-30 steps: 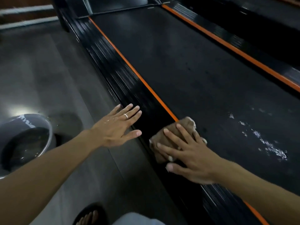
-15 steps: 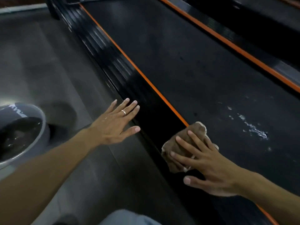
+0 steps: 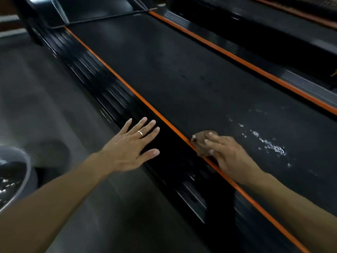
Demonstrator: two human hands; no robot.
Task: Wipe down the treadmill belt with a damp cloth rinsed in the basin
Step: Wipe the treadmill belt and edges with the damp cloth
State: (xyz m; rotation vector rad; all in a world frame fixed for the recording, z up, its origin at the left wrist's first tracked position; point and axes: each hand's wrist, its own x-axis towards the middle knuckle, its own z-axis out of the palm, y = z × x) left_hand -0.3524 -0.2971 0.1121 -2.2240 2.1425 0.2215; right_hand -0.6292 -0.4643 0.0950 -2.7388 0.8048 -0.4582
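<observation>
The black treadmill belt (image 3: 182,73) runs from near right to far left between two orange strips. My right hand (image 3: 228,154) presses a brown cloth (image 3: 201,143) flat on the belt's left edge, right at the near orange strip (image 3: 145,103). Wet shiny streaks (image 3: 268,145) lie on the belt just right of that hand. My left hand (image 3: 131,147), with a ring, is spread flat with its fingers over the black ribbed side rail (image 3: 102,83), holding nothing. The grey basin (image 3: 27,165) with dark water stands on the floor at the left edge.
Grey floor (image 3: 45,99) lies left of the treadmill. A second black rail and orange strip (image 3: 255,66) border the belt on the right, with another dark machine beyond. The treadmill's front housing (image 3: 91,10) rises at the top.
My right hand has slid the cloth from the black side rail up onto the belt's edge over the orange strip. My left hand has moved onto the side rail.
</observation>
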